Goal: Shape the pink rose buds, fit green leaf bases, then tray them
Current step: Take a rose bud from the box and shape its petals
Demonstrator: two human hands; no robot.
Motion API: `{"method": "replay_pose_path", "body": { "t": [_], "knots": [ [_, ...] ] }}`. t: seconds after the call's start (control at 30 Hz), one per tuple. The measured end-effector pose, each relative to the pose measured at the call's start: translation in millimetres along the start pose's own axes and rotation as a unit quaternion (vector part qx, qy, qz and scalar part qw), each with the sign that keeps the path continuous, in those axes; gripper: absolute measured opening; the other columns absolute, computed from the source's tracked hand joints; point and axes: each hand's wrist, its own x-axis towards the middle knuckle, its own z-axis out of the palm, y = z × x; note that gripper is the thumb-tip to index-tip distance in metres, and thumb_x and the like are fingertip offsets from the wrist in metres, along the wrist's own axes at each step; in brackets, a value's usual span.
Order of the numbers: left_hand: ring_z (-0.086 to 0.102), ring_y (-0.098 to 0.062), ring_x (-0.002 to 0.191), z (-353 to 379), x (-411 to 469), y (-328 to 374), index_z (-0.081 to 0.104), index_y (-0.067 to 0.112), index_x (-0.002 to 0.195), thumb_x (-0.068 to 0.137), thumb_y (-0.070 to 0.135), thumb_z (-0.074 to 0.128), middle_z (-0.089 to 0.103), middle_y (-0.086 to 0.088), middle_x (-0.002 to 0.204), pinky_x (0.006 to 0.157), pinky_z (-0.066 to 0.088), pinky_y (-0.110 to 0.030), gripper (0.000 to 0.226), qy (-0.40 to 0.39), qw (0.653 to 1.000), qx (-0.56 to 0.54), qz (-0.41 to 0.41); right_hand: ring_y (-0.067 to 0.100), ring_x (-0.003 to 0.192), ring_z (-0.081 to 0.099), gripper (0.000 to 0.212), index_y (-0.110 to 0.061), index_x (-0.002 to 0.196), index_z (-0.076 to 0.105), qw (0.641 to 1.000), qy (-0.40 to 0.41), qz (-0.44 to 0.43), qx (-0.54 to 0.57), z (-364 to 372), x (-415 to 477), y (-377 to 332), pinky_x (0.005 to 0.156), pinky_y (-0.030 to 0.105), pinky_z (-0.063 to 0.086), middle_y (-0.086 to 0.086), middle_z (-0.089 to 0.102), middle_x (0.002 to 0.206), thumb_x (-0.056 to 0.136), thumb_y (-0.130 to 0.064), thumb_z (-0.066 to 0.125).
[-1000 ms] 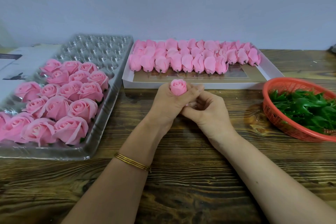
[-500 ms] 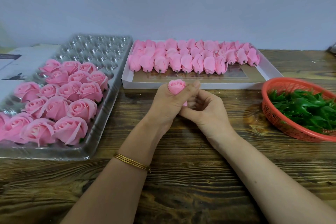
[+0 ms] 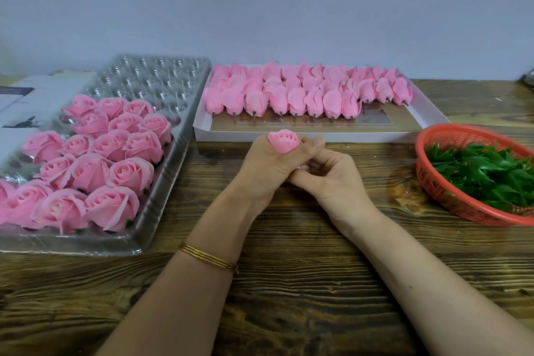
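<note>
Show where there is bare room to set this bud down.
Bare wood lies along the near edge, between the clear tray and red basket. The tray's far cells stand empty. Crowded: its near rows of roses, the white box's far half.

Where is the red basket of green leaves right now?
Head view: the red basket sits at the wooden table's right edge, cut off by the frame, right of the right hand and just nearer than the white box's right corner.

We cannot see the base of the rose bud (image 3: pixel 283 140); the fingers (image 3: pixel 311 145) of the left hand (image 3: pixel 264 171) wrap it. Right of the bud, the red basket (image 3: pixel 459 204) runs off the picture's edge; left of the bud, so do the clear tray (image 3: pixel 86 243) and its outermost roses (image 3: pixel 10 201).
</note>
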Motion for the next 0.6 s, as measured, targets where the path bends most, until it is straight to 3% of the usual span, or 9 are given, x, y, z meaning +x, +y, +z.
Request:
{"method": "replay_pose_path", "body": {
  "t": [0.1, 0.2, 0.3, 0.43, 0.6],
  "knots": [
    [0.056, -0.022, 0.072, 1.3, -1.1, 0.1, 0.070, 0.014, 0.071, 0.071, 0.027, 0.077, 0.059, -0.013, 0.075, 0.067, 0.053, -0.026, 0.016, 0.018, 1.000, -0.019, -0.007, 0.008, 0.072, 0.056, 0.042, -0.022, 0.101, 0.071, 1.000, 0.000, -0.003, -0.010, 1.1, 0.6, 0.8, 0.079, 0.027, 0.050, 0.005, 0.063, 0.078, 0.077, 0.013, 0.070],
    [0.048, -0.031, 0.081, 2.3, -1.8, 0.1, 0.063, 0.000, 0.086, 0.071, 0.029, 0.074, 0.050, -0.020, 0.087, 0.068, 0.053, -0.026, 0.035, 0.023, 0.999, -0.028, -0.009, 0.010, 0.071, 0.056, 0.040, -0.022, 0.097, 0.070, 1.000, 0.009, -0.012, -0.014, 2.5, 1.1, 2.0, 0.075, 0.026, 0.050, 0.007, 0.064, 0.078, 0.075, 0.012, 0.073],
    [0.049, -0.028, 0.076, 2.7, -2.6, 1.5, 0.063, 0.004, 0.076, 0.070, 0.027, 0.075, 0.051, -0.017, 0.080, 0.069, 0.049, -0.030, 0.026, 0.013, 1.000, -0.019, -0.005, 0.014, 0.072, 0.055, 0.038, -0.024, 0.091, 0.071, 1.000, 0.011, -0.022, -0.017, 2.4, 1.6, 2.6, 0.074, 0.029, 0.049, 0.010, 0.063, 0.079, 0.076, 0.011, 0.073],
    [0.058, -0.011, 0.062, -0.8, -1.8, 2.9, 0.069, 0.018, 0.057, 0.067, 0.020, 0.076, 0.060, -0.002, 0.066, 0.066, 0.053, -0.022, 0.012, -0.014, 1.000, -0.014, -0.009, 0.021, 0.078, 0.050, 0.041, -0.025, 0.094, 0.072, 1.000, -0.008, -0.020, -0.002, 0.5, 1.6, 3.2, 0.080, 0.036, 0.043, 0.011, 0.057, 0.076, 0.078, 0.013, 0.069],
    [0.052, -0.018, 0.066, 0.7, -3.2, 4.9, 0.066, 0.005, 0.074, 0.071, 0.019, 0.079, 0.054, -0.012, 0.073, 0.067, 0.049, -0.026, 0.020, -0.003, 1.000, -0.008, -0.011, 0.020, 0.077, 0.049, 0.044, -0.022, 0.108, 0.071, 1.000, -0.016, -0.015, -0.013, 0.5, 1.2, 3.4, 0.082, 0.032, 0.044, 0.007, 0.055, 0.075, 0.081, 0.012, 0.066]
  ]
}}
